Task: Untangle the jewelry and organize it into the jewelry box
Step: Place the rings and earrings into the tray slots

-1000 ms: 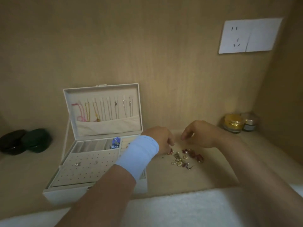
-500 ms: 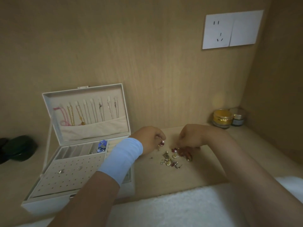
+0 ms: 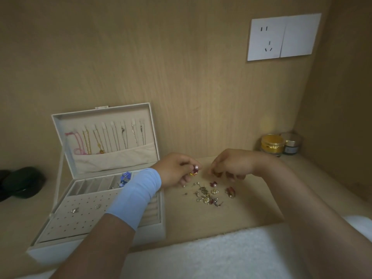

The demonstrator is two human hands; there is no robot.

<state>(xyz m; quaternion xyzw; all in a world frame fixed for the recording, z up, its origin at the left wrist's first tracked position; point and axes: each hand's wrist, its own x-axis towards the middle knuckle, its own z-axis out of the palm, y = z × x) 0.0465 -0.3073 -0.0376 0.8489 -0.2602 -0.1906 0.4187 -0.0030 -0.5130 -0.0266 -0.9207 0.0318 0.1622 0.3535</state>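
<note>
Wooden table [image 3: 251,214] | step: pile [image 3: 207,195] being sorted | pearl earring [image 3: 195,170] pinched in left hand [image 3: 177,171], red piece [image 3: 218,174] pinched in right hand [image 3: 233,165] | next: seating in jewelry box [image 3: 80,218] judged due, fine aim needed

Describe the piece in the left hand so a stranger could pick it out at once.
Start at the white jewelry box standing open on the left of the wooden shelf. Just right of it, the left hand, a pale blue band at its wrist, pinches an earring. It shows a pale pearl over a red-and-gold part and sits apart from the loose pile on the shelf.
</note>
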